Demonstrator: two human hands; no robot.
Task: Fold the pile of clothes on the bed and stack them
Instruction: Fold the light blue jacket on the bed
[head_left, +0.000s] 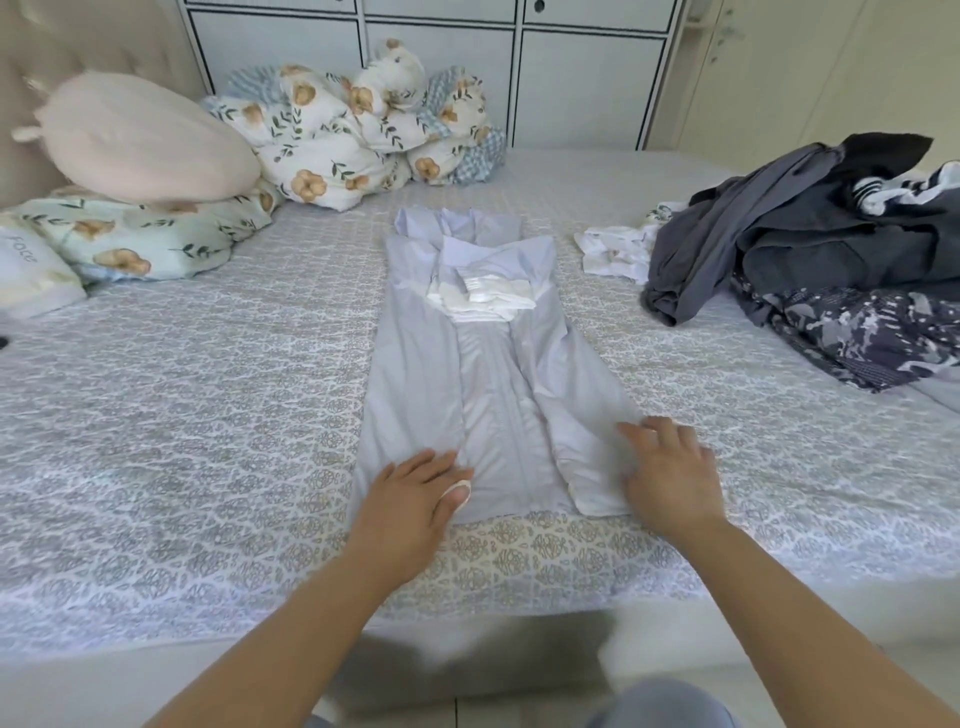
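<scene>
A pale lilac garment (483, 358) lies flat in the middle of the bed (208, 415), both long sides folded inward, a white frilly part showing near its chest. My left hand (415, 493) rests flat on its near left hem, fingers straight. At the near right corner my right hand (670, 473) lies with spread fingers, slightly blurred. A pile of dark grey and patterned clothes (831, 244) sits at the bed's right side, with a small white garment (613, 252) beside it.
A pink cushion (140, 140) and floral pillows (130, 239) lie at the left head end. A bundled floral quilt (358, 130) with a plush toy sits at the back, in front of white cabinets (571, 67). The bed's near edge runs just below my wrists.
</scene>
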